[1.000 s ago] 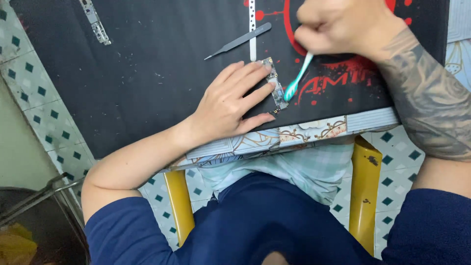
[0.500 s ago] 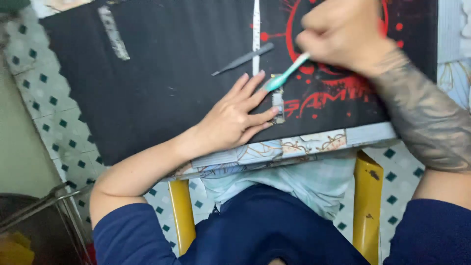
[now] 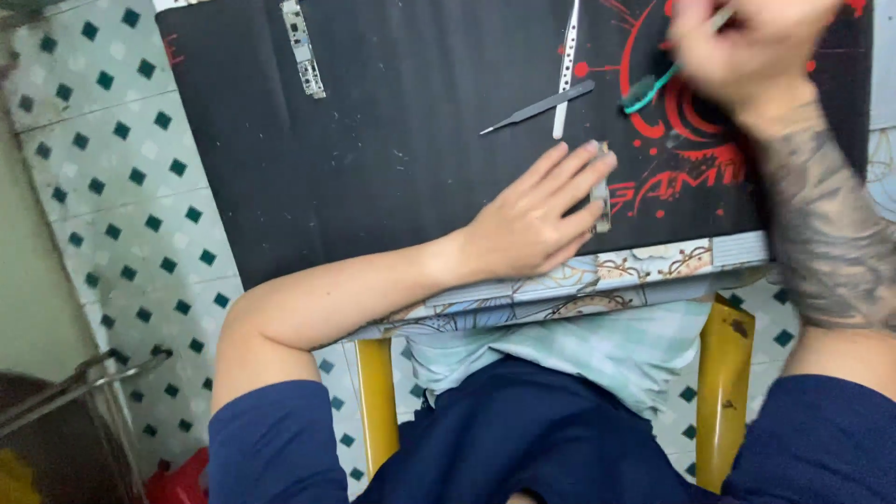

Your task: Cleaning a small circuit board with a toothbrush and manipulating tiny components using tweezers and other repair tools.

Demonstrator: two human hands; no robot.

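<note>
My left hand (image 3: 537,219) lies flat on the black mat (image 3: 373,159), fingers spread, pressing down a small narrow circuit board (image 3: 602,196) under its fingertips. Up at the top right, blurred by motion, my right hand (image 3: 747,51) grips a teal toothbrush (image 3: 649,89) with its bristle head pointing down-left, lifted clear of the board. A dark tweezer (image 3: 539,105) and a silver tweezer (image 3: 566,70) rest on the mat just beyond my left fingers.
A long circuit board strip (image 3: 304,49) lies at the mat's far left. The mat carries a red graphic (image 3: 681,121) on its right part. The table edge (image 3: 579,285) has a patterned cover. Yellow chair legs (image 3: 373,401) and a tiled floor (image 3: 112,159) show below.
My right hand has lifted the toothbrush up and to the right, off the small board. My left hand has stayed pressing on the board. The camera view has shifted.
</note>
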